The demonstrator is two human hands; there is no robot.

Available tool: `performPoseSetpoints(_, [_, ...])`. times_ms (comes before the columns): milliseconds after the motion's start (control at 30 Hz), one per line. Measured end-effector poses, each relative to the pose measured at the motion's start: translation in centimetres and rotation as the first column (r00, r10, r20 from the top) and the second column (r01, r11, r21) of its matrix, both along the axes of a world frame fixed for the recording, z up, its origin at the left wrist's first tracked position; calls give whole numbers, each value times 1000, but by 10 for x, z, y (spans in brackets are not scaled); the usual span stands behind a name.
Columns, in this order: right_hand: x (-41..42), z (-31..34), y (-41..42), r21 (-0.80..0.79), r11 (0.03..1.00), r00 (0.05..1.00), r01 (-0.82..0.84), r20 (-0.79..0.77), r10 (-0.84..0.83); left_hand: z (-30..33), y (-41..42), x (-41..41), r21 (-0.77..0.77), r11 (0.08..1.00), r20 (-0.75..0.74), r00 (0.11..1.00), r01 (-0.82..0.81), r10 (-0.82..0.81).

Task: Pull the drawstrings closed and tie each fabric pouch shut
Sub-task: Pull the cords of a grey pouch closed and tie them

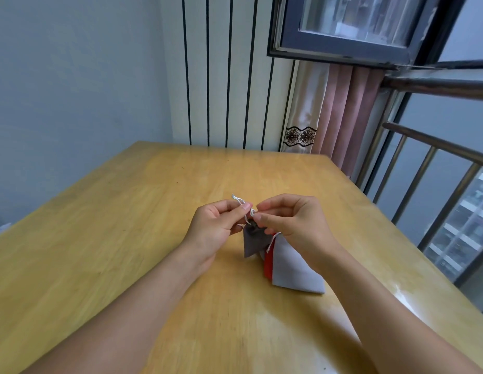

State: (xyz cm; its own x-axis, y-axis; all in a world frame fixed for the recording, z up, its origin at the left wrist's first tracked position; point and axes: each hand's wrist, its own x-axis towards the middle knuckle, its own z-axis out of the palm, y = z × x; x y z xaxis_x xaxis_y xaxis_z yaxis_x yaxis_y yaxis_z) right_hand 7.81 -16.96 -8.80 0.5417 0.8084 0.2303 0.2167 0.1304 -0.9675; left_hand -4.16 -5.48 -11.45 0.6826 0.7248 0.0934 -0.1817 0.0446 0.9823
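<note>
1. Head view. Left hand point(216, 225): grip pinched on the white drawstring point(241, 203), thumb against forefinger; a knotted cord end sticks up just past the fingertips.
2. Right hand point(291, 220): grip also pinched on the same cord, fingertips almost touching those of the left hand.
3. Dark grey pouch point(255, 242) hangs from the cord between both hands, mouth gathered tight, lower corner near the worktop point(127, 225).
4. Light grey pouch point(294, 268) lies flat on the worktop under the right wrist, a red pouch point(268, 263) partly beneath it, touching.
5. Behind: pink curtain point(343, 114), window point(351, 25), metal railing point(429, 147) to the right.
</note>
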Motion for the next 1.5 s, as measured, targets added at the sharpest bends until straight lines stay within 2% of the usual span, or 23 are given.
performPoseSetpoints(167, [3, -2, 1, -15, 1000, 1000, 24, -15, -25, 1, -2, -2, 32, 997, 21, 997, 74, -75])
performPoseSetpoints(267, [4, -4, 1, -90, 996, 996, 7, 90, 1, 4, -2, -3, 79, 995, 56, 996, 67, -72])
performPoseSetpoints(367, [3, -6, 1, -126, 991, 992, -50, 109, 63, 5, -4, -5, 235, 972, 48, 999, 9, -21])
performPoseSetpoints(500, [0, -9, 2, -120, 992, 999, 24, 37, -19, 2, -6, -4, 497, 863, 25, 995, -96, 97])
performPoseSetpoints(567, [-2, -8, 3, -85, 995, 998, 55, -3, -55, 1, -6, -3, 570, 811, 40, 990, -134, 136])
performPoseSetpoints(633, [-5, -8, 4, -49, 997, 994, 66, -87, -70, 2, -7, -3, 614, 768, 86, 983, -183, 165])
performPoseSetpoints(700, [-6, -8, 6, -46, 998, 973, 52, -223, -61, 3, -7, -3, 706, 660, 159, 966, -256, 204])
performPoseSetpoints(767, [-5, -7, 7, -42, 999, 916, -15, -402, -4, 3, -4, -3, 789, 531, 224, 949, -309, 220])
performPoseSetpoints(833, [-1, -6, 7, -13, 996, 837, -92, -543, 70, 1, 0, -3, 826, 459, 254, 944, -326, 212])
performPoseSetpoints(933, [1, -8, 7, 14, 989, 769, -147, -627, 123, 0, 2, -3, 852, 421, 256, 950, -309, 180])
performPoseSetpoints(1000, [2, -12, 8, 3, 992, 746, -124, -660, 95, -1, -1, -2, 842, 461, 239, 960, -280, 146])
performPoseSetpoints(1033, [2, -13, 9, 2, 995, 733, -100, -677, 75, -1, -4, 0, 808, 524, 226, 964, -267, 143])
performPoseSetpoints(1100, [3, -13, 10, 23, 999, 708, -48, -704, 50, 0, -7, 2, 624, 743, 190, 969, -243, 158])
performPoseSetpoints(1167, [3, -11, 10, 88, 996, 677, -14, -732, 74, 3, -7, 5, 308, 932, 170, 975, -193, 146])
performPoseSetpoints(1200, [3, -10, 11, 126, 992, 658, 0, -747, 95, 5, -5, 5, 112, 984, 186, 976, -137, 115])
performPoseSetpoints(1233, [3, -9, 11, 160, 987, 642, 14, -758, 114, 6, -3, 5, -108, 992, 230, 969, -67, 90])
performPoseSetpoints(1267, [3, -8, 11, 189, 982, 627, 26, -768, 131, 9, -2, 4, -309, 951, 279, 957, 8, 83])
performPoseSetpoints(1300, [2, -8, 11, 214, 976, 612, 39, -778, 146, 10, -1, 3, -452, 890, 318, 944, 65, 92])
performPoseSetpoints(1333, [1, -7, 12, 238, 970, 592, 51, -789, 163, 12, -1, 1, -529, 842, 344, 934, 108, 96])
performPoseSetpoints(1400, [0, -4, 12, 288, 956, 535, 60, -817, 213, 14, -2, 0, -565, 808, 373, 925, 164, 73])
performPoseSetpoints(1500, [-3, 1, 9, 377, 925, 435, 44, -841, 322, 17, -6, -1, -538, 809, 362, 932, 235, -30])
